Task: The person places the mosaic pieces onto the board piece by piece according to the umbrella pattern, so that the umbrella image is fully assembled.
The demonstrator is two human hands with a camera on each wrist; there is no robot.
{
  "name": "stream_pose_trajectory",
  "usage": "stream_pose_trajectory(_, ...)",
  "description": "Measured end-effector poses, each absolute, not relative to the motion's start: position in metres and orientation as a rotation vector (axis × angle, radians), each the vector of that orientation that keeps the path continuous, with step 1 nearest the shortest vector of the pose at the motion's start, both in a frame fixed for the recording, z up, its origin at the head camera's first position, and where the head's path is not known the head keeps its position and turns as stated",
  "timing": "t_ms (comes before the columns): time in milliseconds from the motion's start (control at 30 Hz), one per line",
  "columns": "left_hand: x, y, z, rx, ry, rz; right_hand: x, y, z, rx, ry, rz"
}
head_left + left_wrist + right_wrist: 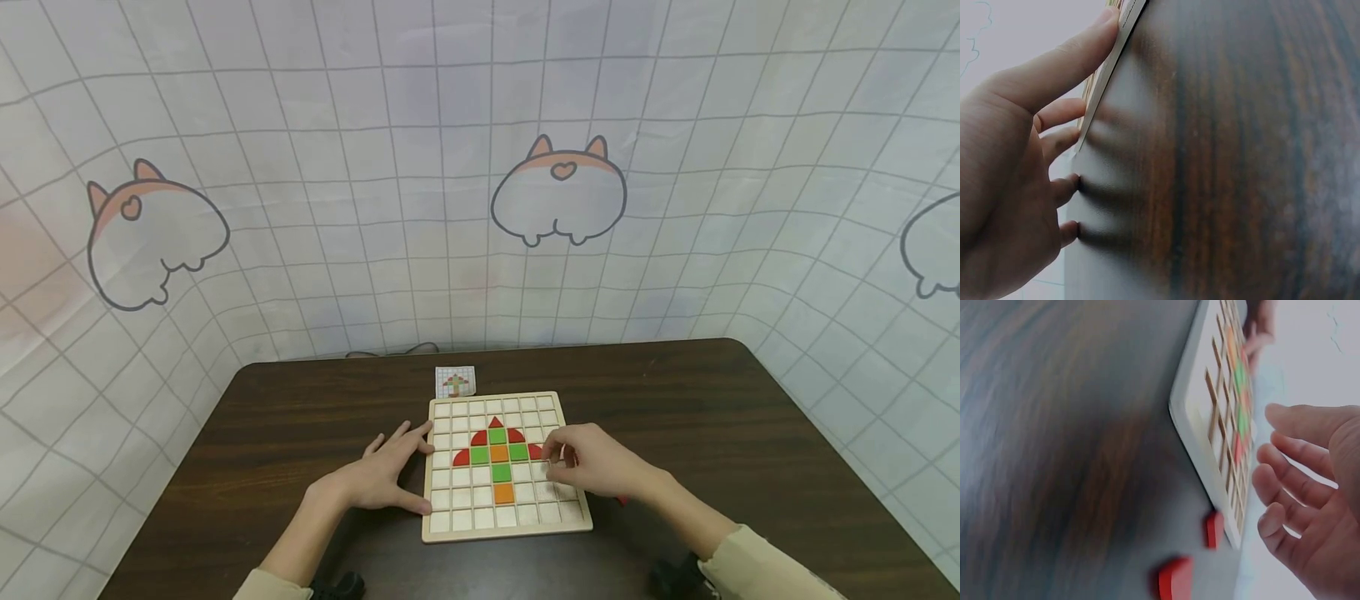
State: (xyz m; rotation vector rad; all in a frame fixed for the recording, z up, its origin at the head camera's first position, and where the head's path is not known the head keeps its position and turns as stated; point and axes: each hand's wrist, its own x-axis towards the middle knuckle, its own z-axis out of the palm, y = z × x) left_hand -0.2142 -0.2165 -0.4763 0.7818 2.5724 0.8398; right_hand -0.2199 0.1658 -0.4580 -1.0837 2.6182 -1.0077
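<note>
A light wooden grid board (510, 532) lies on the table. Coloured tiles form a symmetrical figure on it: a red triangle (495, 422) on top, red rounded tiles (461, 458) at the sides, several green squares (501, 472), and orange squares (504, 493). My left hand (378, 477) rests at the board's left edge, thumb and fingers spread and touching the frame. Over the board's right side hovers my right hand (600, 458), fingers loosely bent beside the rightmost red tile (536, 451). Nothing shows between its fingers in the right wrist view.
A small printed card (455, 381) with a similar coloured figure lies behind the board. In the right wrist view, two red pieces, one nearer (1175, 579) and one by the board's edge (1212, 530), lie on the dark wooden table (712, 400). A patterned curtain (405, 208) surrounds it.
</note>
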Motion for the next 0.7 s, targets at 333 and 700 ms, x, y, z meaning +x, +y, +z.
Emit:
stream_pose_trajectory(333,-0.215,-0.218,-0.476,0.784,2.568,0.842,-0.218,0.207,-0.448,-0.978,2.585,-1.031)
stream_pose_trajectory(700,-0.216,-0.218,-0.477,0.789,2.574,0.843,-0.212,0.250,-0.448,-1.075,2.606,-0.956)
